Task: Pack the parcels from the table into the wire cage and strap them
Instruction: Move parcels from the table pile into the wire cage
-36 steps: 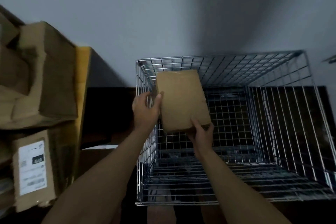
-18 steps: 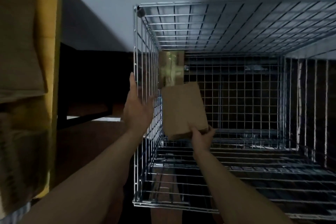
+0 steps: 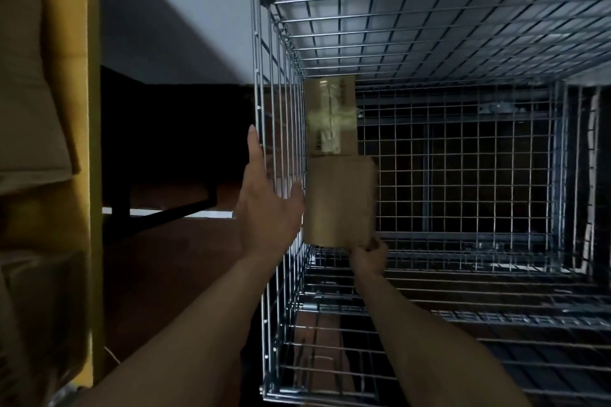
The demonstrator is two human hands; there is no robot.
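**Plain parcel held inside the cage, by its left wall**

At the far left, stacked brown cardboard boxes stand against a yellow upright panel. The left hand is outside the silver wire-mesh cage, with its fingers straight along the cage's left wall and gripping nothing. Just inside that wall is a plain brown rectangular cardboard parcel, slightly blurred. The right hand pinches it at its near lower edge. Whether it rests on the cage floor cannot be told. Directly beyond it, also against the left wall, is a second brown cardboard parcel crossed with shiny clear tape. The hands are apart, with the mesh wall between them.
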